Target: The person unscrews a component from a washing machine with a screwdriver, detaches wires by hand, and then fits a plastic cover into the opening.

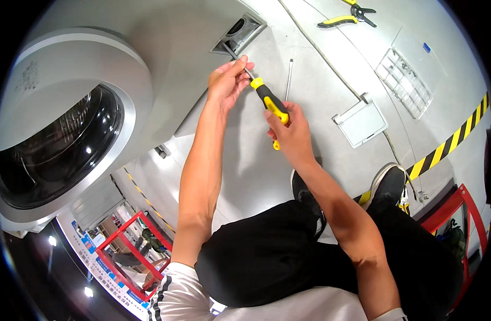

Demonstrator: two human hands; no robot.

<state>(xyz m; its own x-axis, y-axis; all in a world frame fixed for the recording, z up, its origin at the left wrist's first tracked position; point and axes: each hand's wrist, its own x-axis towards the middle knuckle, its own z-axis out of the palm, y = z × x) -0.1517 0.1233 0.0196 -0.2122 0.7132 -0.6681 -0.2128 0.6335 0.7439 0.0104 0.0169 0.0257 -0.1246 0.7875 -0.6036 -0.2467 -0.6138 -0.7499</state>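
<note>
Black trousers (267, 257) fill the bottom of the view. Above them, the right hand (289, 131) is closed around the yellow-black screwdriver (267, 99), and the left hand (227, 80) pinches its shaft — the tip sits at the small hatch (240, 33) of the washing machine (69, 128). Cover plate (361, 123) already lies off on the floor; the work inside the hatch seems unfinished.

The screwdriver (268, 100) is held between the fingers (239, 67) of both hands, its tip set in the opening (240, 31) just beyond them. The washer (69, 128) is found left of the fingers; a loose rod (289, 77), cover (361, 122), grille (404, 83) and pliers (348, 16) lie to their right on the floor (320, 64).
</note>
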